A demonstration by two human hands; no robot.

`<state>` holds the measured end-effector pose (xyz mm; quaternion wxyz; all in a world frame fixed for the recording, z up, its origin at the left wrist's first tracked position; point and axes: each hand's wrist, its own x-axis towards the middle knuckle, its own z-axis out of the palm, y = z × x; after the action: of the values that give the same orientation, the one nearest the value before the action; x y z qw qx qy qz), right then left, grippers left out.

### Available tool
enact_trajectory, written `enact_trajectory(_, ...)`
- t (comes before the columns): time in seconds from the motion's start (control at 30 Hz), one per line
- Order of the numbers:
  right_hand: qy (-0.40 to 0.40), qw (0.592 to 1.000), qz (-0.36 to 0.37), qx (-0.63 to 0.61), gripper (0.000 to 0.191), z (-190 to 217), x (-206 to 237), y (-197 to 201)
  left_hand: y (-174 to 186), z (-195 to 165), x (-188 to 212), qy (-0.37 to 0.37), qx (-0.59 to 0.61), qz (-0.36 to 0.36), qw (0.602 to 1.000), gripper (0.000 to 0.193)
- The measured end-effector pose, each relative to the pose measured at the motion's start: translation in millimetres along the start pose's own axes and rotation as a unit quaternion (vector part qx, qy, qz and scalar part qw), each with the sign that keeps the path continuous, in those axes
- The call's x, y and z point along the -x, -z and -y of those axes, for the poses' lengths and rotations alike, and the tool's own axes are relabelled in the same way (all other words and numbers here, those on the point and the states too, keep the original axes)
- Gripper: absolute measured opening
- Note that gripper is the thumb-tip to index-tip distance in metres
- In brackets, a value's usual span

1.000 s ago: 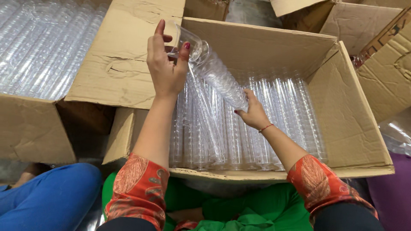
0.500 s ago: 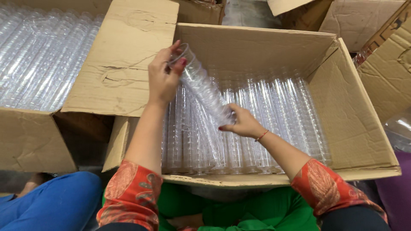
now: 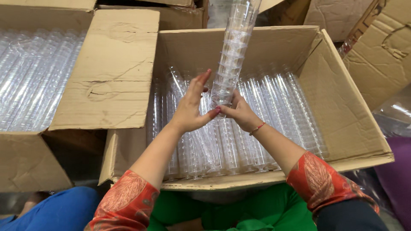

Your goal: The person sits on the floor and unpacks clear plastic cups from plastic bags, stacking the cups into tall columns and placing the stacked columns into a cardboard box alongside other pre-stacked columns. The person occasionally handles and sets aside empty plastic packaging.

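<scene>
Second carton (image 3: 25, 167) of clear cups (image 3: 34, 77) left; purple cloth (image 3: 396, 171) right.

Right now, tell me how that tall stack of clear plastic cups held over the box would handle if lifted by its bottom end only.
The stack of clear cups looks thin-walled and see-through, so probably light. It is long and narrow, held upright at its base by the left hand and right hand, so it may sway or bend at the joints. The smooth plastic likely slips; nested cups could slide apart.
</scene>
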<state>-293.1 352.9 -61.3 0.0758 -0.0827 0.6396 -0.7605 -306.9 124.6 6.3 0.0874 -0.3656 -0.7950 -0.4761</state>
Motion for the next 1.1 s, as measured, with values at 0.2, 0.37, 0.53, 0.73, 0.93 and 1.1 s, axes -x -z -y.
enact_trajectory(0.2, 0.017, 0.999, 0.025, 0.025, 0.075, -3.2, -0.8, -7.8, 3.2, -2.8, -2.1, -0.061, -0.047, -0.018, 0.997, 0.101)
enact_trajectory(0.37, 0.033, 0.999, 0.034, 0.018, 0.075, -4.7, 0.9, -9.9, 1.5, -1.1, -0.8, -0.039, -0.074, 0.02, 0.996, 0.096)
enact_trajectory(0.53, 0.028, 0.999, 0.022, 0.018, 0.074, -5.9, -0.8, -10.6, 1.0, -1.4, -2.7, -0.044, -0.072, 0.02, 0.996, 0.09)
enact_trajectory(0.73, 0.028, 0.997, -0.001, 0.079, 0.075, -4.9, 1.6, -12.7, 6.2, -2.9, -1.4, -0.073, -0.079, -0.025, 0.994, 0.074)
enact_trajectory(0.93, -0.021, 1.0, -0.017, 0.007, 0.069, -1.2, 2.7, -14.1, 7.0, -2.7, -3.1, -0.06, -0.075, -0.019, 0.995, 0.066)
enact_trajectory(1.1, -0.057, 0.997, -0.02, -0.039, 0.064, 0.9, 4.4, -15.8, 6.1, -3.2, -2.4, -0.053, -0.065, -0.009, 0.996, 0.068)
